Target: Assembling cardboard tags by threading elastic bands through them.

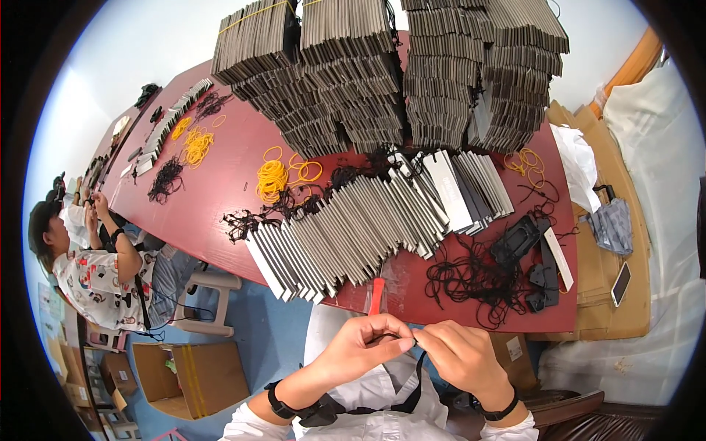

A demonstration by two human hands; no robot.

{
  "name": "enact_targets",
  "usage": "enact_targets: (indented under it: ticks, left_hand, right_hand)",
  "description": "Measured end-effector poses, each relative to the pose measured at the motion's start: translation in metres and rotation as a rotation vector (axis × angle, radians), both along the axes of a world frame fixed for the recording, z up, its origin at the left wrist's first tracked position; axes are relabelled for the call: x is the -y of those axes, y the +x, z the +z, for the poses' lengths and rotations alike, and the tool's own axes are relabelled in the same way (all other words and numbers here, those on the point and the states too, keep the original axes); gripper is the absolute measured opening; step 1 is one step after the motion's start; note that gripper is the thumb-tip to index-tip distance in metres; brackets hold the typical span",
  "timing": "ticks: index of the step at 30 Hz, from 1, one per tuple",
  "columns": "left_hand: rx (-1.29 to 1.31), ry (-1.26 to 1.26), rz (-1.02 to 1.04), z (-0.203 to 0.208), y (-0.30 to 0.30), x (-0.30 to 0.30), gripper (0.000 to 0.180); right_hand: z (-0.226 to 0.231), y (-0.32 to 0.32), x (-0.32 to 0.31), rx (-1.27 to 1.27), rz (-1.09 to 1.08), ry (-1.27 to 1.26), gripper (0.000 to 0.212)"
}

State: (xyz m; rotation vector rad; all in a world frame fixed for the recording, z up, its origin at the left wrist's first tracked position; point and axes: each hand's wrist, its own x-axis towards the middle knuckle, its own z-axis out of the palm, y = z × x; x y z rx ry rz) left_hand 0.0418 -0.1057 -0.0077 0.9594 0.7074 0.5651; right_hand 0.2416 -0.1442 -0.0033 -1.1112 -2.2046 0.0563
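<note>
My left hand [370,345] and my right hand [462,355] meet in front of my body, just off the table's near edge. A thin black cord [382,338] runs through the curled fingers of the left hand. Its other end goes to the pinched fingertips of the right hand, which hide most of it. Beyond the hands, a long row of thin grey-white slabs [346,235] stands on edge, with black cords at their far ends. A red-handled tool [377,295] lies at the table edge. To the right is a heap of loose black cords [471,283].
Tall stacks of grey slabs [346,81] rise at the back of the red table [243,158]. Yellow rubber bands [272,180] lie left of the row. Black plastic parts [518,239] are at the right. Another person [95,272] sits at left, near a cardboard box [191,378].
</note>
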Motion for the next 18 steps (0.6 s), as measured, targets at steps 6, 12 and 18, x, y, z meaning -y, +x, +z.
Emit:
enact_targets:
  ticks: [6,12,18]
  left_hand:
    - [-0.027,0.059,0.002,0.0017,0.0,0.002,0.013]
    - [-0.176,0.314,0.037,0.0053,0.0001,0.0017,0.01]
    - [-0.102,0.23,0.107,0.0083,0.0028,0.0054,0.014]
  right_hand:
    - [-0.0009,0.0032,-0.002,0.026,0.035,-0.01,0.028]
    - [0.0003,0.0036,-0.0028,0.032,0.039,-0.004,0.027]
    - [0.0005,0.0013,-0.0035,-0.01,0.019,0.029,0.025]
